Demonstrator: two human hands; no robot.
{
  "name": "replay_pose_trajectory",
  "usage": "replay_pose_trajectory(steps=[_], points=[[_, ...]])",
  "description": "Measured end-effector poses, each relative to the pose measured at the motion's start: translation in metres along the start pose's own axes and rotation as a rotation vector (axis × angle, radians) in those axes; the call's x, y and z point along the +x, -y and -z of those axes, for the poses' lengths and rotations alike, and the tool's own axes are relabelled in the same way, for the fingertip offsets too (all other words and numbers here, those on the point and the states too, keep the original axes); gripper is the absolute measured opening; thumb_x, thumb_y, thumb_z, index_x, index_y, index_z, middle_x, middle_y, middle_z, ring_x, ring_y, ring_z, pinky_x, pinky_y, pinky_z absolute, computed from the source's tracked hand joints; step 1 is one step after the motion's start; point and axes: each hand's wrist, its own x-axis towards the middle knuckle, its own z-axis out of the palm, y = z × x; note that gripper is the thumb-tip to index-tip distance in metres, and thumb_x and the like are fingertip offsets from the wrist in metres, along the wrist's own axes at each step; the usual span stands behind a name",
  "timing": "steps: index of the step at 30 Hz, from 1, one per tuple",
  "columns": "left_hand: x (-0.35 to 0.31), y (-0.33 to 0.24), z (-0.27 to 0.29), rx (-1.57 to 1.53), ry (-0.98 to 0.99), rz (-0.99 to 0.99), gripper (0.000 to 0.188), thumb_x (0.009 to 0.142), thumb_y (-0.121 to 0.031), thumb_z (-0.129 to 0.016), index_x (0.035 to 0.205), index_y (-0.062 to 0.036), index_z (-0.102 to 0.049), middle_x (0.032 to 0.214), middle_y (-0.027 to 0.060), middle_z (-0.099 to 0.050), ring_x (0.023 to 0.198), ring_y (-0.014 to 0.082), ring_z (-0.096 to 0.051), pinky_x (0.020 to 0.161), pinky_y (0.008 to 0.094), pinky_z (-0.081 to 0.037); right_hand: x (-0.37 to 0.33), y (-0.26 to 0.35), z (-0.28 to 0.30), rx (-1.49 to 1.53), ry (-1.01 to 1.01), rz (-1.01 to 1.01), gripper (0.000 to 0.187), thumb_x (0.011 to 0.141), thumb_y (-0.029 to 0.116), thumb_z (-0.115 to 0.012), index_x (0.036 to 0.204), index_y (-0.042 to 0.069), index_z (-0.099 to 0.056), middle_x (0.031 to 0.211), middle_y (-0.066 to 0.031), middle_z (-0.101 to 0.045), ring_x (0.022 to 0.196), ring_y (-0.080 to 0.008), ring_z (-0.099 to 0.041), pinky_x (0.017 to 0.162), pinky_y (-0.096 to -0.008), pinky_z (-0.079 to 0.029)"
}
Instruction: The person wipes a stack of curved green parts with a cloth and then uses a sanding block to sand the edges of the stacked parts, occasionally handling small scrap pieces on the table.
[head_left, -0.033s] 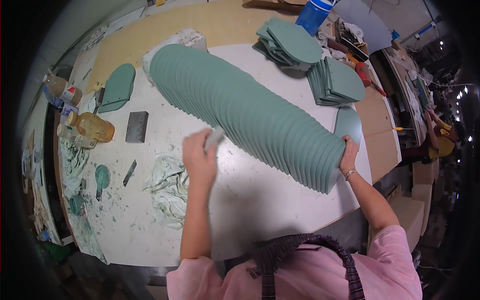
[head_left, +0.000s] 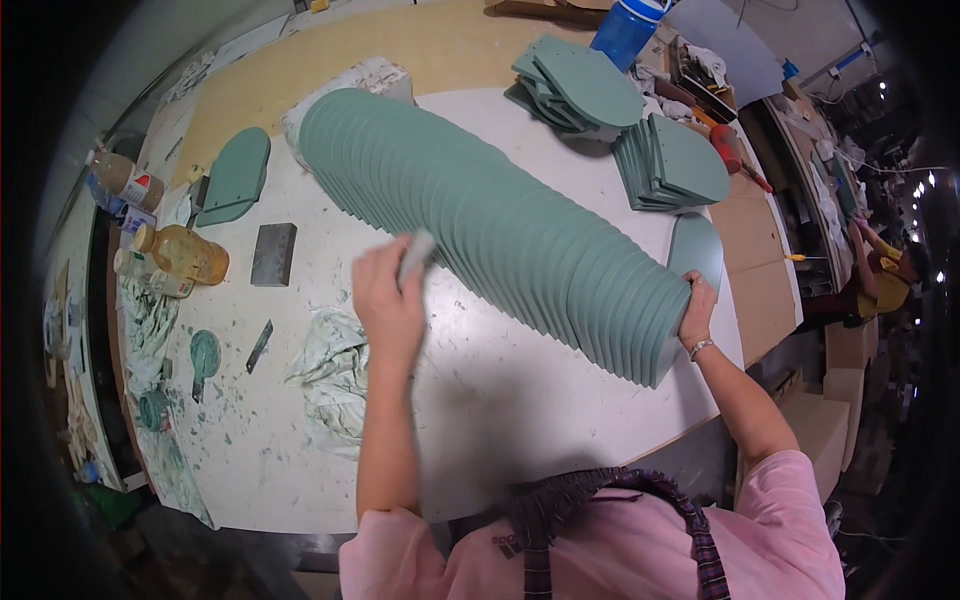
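Note:
A long row of overlapping green panels with rounded ends (head_left: 480, 220) runs diagonally across the white table, its far end leaning by a cloth-wrapped bundle (head_left: 385, 78). My left hand (head_left: 385, 290) is closed on a small grey block (head_left: 415, 254), slightly blurred, at the row's near-side edges; whether it touches them I cannot tell. At the row's right end, my right hand (head_left: 698, 310) presses against the last panel, with its fingers curled over the top edge. One more green panel (head_left: 697, 245) lies flat behind that hand.
Two stacks of green panels (head_left: 585, 85) (head_left: 675, 165) stand at the back right, near a blue jug (head_left: 628, 35). To the left are a loose panel (head_left: 237, 175), a dark metal block (head_left: 272, 255), bottles (head_left: 185, 254), a putty knife (head_left: 260, 346) and a stained cloth (head_left: 335, 380). A co-worker (head_left: 880, 280) is at far right.
My left hand has moved a little up and to the left along the row's edge, with the grey block in it. My right hand and the panels stay put.

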Motion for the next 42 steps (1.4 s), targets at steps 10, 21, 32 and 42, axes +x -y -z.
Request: replay_pose_trajectory(steps=[10, 21, 32, 42], points=[[0.086, 0.004, -0.020, 0.142, 0.145, -0.173, 0.035, 0.081, 0.003, -0.062, 0.111, -0.0117, -0.072, 0.090, 0.0099, -0.059, 0.089, 0.0288, -0.054, 0.082, 0.0378, -0.046, -0.002, 0.005, -0.002, 0.031, -0.026, -0.006, 0.046, 0.103, 0.030, -0.033, 0.084, -0.006, -0.055, 0.075, -0.0216, -0.055, 0.072, -0.0300, -0.051, 0.072, -0.0397, -0.041], [0.106, -0.002, -0.030, 0.109, 0.137, -0.202, 0.033, 0.082, 0.003, -0.060, 0.108, -0.0131, -0.074, 0.091, 0.0094, -0.059, 0.088, 0.0297, -0.052, 0.081, 0.0393, -0.047, -0.001, 0.009, -0.007, 0.053, -0.004, 0.026, 0.043, 0.100, 0.029, -0.034, 0.082, -0.005, -0.054, 0.074, -0.0206, -0.053, 0.070, -0.0296, -0.050, 0.070, -0.0392, -0.041], [-0.009, -0.001, -0.017, -0.944, -0.002, 0.686, 0.047, 0.094, 0.000, -0.058, 0.138, 0.0089, -0.048, 0.117, 0.0097, -0.064, 0.096, 0.0113, -0.060, 0.084, 0.0237, -0.048, 0.007, -0.006, 0.005, -0.039, 0.149, 0.046, 0.046, 0.101, 0.031, -0.035, 0.091, -0.004, -0.063, 0.082, -0.0190, -0.063, 0.078, -0.0291, -0.059, 0.076, -0.0393, -0.044], [-0.057, -0.018, -0.031, -0.917, 0.141, 0.723, 0.058, 0.091, 0.000, -0.053, 0.148, 0.0042, -0.038, 0.088, 0.0002, -0.056, 0.079, 0.0063, -0.051, 0.076, 0.0205, -0.043, 0.134, 0.155, -0.094, 0.624, 1.144, -0.374, 0.095, 0.096, 0.074, -0.016, 0.153, -0.001, -0.027, 0.161, -0.0136, -0.026, 0.149, -0.0241, -0.021, 0.121, -0.0351, -0.011]])
